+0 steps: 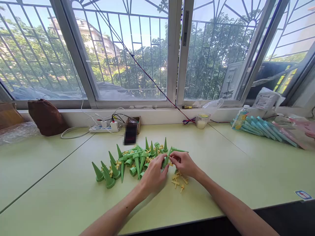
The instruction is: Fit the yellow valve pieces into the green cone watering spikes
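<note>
Below a barred window point(133, 65), a pale green table point(61, 183) carries a heap of cones point(136, 160), with two hands at its right side.
The left hand point(155, 172) pinches one green cone point(166, 161) between thumb and fingers, tilted, above the table's middle; the right hand point(185, 164) has its thumb and fingertips drawn together against that cone, though whether they grip a small part I cannot tell. Yellow pieces point(182, 188) lie loose below the right hand, toward the table's near edge, and more are mixed among the cones. Along the far edge stand a brown bag point(48, 117), a power strip point(103, 128) and a cup point(202, 121); near the far right corner, a bottle point(240, 117) stands beside teal packets point(265, 129).
</note>
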### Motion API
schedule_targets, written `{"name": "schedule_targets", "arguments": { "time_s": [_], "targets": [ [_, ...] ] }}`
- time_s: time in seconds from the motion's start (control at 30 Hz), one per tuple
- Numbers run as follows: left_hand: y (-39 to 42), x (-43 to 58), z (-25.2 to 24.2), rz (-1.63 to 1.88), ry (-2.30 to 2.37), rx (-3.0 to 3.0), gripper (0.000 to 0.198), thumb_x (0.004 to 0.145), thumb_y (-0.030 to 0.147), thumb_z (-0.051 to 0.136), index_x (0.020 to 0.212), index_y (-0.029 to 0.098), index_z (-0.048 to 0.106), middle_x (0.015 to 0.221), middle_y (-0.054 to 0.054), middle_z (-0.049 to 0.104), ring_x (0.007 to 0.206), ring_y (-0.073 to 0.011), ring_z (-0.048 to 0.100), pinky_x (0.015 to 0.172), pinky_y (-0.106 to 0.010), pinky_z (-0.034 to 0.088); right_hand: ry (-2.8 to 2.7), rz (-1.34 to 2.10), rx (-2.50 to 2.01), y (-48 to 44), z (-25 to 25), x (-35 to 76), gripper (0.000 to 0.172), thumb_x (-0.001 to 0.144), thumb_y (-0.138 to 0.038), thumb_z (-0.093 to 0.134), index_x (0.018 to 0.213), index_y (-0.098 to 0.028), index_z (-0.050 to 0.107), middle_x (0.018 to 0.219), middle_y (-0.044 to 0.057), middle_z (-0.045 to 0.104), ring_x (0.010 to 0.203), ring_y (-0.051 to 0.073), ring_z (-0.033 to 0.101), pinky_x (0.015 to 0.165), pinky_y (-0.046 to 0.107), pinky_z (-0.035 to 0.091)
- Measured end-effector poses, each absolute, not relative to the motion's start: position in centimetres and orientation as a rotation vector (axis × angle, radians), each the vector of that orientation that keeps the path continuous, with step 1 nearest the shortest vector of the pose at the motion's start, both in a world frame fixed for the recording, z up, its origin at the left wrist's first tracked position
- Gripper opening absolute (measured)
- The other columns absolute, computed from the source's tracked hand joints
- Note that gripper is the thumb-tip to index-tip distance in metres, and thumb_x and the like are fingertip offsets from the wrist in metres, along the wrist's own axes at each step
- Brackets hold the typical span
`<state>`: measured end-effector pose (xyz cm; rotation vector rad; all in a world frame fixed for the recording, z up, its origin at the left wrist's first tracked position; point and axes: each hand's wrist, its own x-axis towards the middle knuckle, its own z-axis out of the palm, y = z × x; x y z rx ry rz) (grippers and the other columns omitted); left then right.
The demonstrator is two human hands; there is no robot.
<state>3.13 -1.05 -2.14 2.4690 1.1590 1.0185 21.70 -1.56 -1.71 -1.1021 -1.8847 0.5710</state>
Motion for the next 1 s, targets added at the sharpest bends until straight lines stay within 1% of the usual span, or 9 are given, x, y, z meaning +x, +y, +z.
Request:
{"name": "schedule_targets", "arguments": {
  "time_s": [0.2,0.67,0.8,1.0],
  "targets": [
    [-0.99,3.11,-2.18,0.991,1.148,2.465,0.034,0.090,0.022,0.056,0.123,0.018,0.056,0.110,-0.010,0.069,0.101,-0.0246,0.066,0.091,-0.040,0.053,-1.869,0.593,-1.118,-1.52,-1.75,21.72,0.019,0.092,-0.027,0.053,0.081,-0.018,0.065,0.060,-0.002,0.055,0.053,0.012,0.044,0.051,0.023,0.034],
    [-1.09,3.18,-2.04,1.036,1.081,2.467,0.034,0.087,0.019,0.057,0.122,0.020,0.058,0.108,-0.009,0.070,0.096,-0.0233,0.067,0.088,-0.038,0.054,-1.820,0.540,-1.152,-1.36,-1.84,21.71,0.019,0.090,-0.026,0.053,0.079,-0.017,0.066,0.060,-0.002,0.055,0.054,0.012,0.045,0.052,0.023,0.035],
    [-1.16,3.23,-1.98,1.018,1.105,2.461,0.034,0.088,0.020,0.057,0.121,0.019,0.058,0.110,-0.010,0.070,0.097,-0.0237,0.067,0.088,-0.039,0.054,-1.828,0.542,-1.167,-1.40,-1.69,21.68,0.016,0.088,-0.023,0.054,0.078,-0.017,0.065,0.057,-0.003,0.052,0.052,0.011,0.043,0.051,0.023,0.033],
    [-1.19,3.23,-2.03,1.040,1.104,2.450,0.034,0.089,0.021,0.056,0.122,0.019,0.058,0.109,-0.010,0.070,0.096,-0.0236,0.067,0.089,-0.039,0.053,-1.857,0.547,-1.150,-1.52,-1.65,21.65,0.018,0.087,-0.022,0.054,0.074,-0.017,0.064,0.055,-0.004,0.049,0.051,0.011,0.040,0.050,0.023,0.032]
  ]
}}
